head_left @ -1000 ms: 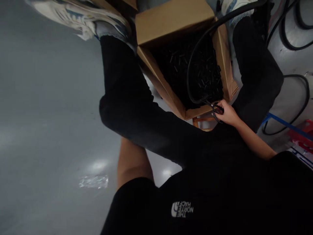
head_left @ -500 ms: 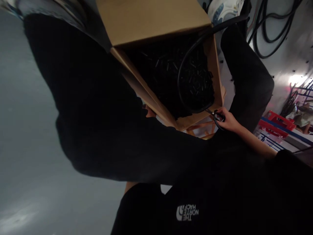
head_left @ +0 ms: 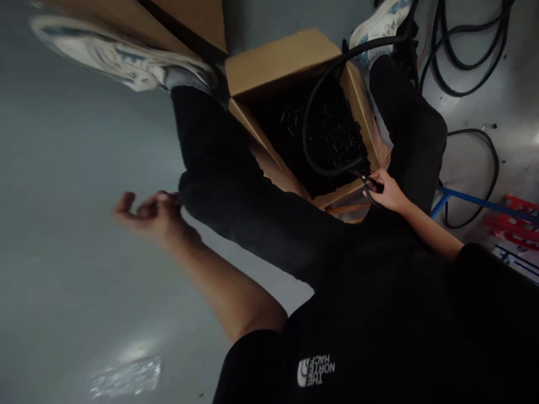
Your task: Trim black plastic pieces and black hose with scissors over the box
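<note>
My right hand point(head_left: 389, 192) is closed around the black handles of a pair of scissors point(head_left: 367, 184). The blades are at the end of a black rubber tube point(head_left: 306, 126), which curves down over the open cardboard box point(head_left: 281, 60). Inside the box lies a heap of short black tube pieces point(head_left: 337, 126). Out to the left, beside my bent knee, my left hand point(head_left: 154, 217) hangs over the floor, its fingers loosely curled and apart. I see nothing in it, though it is slightly blurred.
The box stands between my legs. More black tubing point(head_left: 446, 73) lies coiled on the floor at the upper right. Another piece of cardboard point(head_left: 197, 19) is at the top left. A red plastic item point(head_left: 516, 221) and a blue metal frame point(head_left: 480, 201) are at the right. Clear plastic point(head_left: 126, 377) lies lower left.
My left hand, mostly hidden behind my leg beside the box before, has swung out left into full view. My right hand stays on the scissors at the tube's end. The view has shifted.
</note>
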Tool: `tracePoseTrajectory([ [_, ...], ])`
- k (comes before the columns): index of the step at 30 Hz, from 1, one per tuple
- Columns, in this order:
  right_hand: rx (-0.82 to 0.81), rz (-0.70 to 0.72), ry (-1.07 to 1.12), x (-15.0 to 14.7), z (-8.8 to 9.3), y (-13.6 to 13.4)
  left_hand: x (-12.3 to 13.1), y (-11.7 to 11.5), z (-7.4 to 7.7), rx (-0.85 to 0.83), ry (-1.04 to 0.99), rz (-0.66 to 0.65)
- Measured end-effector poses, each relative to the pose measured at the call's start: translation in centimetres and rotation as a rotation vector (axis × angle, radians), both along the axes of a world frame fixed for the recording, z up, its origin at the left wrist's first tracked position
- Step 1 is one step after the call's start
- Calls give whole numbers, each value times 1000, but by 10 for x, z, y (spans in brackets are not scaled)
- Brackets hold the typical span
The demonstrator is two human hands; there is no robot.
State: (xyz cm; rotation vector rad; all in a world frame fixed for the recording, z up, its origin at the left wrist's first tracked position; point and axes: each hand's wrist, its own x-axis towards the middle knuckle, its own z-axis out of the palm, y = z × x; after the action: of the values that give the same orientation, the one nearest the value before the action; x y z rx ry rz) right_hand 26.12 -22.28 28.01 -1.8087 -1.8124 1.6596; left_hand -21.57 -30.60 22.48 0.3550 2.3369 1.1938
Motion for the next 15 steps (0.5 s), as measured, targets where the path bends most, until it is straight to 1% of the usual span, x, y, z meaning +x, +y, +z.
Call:
tracePoseTrajectory([
  [2, 56, -53, 65, 9, 7, 3, 3, -3, 7, 77, 91, 170],
  [3, 92, -78, 98, 14, 10, 6, 11, -1, 10, 142, 108, 185],
  [4, 135, -101, 132, 20, 13, 8, 23, 2, 13, 207, 98, 136],
  [5, 181, -120, 166, 26, 16, 10, 39, 6, 14, 270, 79, 45],
  [6, 228, -135, 197, 32, 20, 12, 58, 11, 15, 262, 27, -123],
  [8, 312, -155, 239, 42, 28, 15, 97, 20, 14, 225, -40, -339],
  [9, 342, -160, 252, 47, 32, 15, 116, 24, 14, 175, -49, -512],
  [11, 372, -150, 270, 55, 42, 12, 149, 29, 17, 125, 16, -744],
  [12, 376, -137, 277, 58, 47, 9, 163, 30, 22, 131, 65, -806],
  [13, 376, -118, 284, 61, 52, 6, 177, 31, 30, 164, 112, -824],
  [15, 367, -73, 287, 63, 60, -1, 203, 34, 53, 283, 161, -813],
])
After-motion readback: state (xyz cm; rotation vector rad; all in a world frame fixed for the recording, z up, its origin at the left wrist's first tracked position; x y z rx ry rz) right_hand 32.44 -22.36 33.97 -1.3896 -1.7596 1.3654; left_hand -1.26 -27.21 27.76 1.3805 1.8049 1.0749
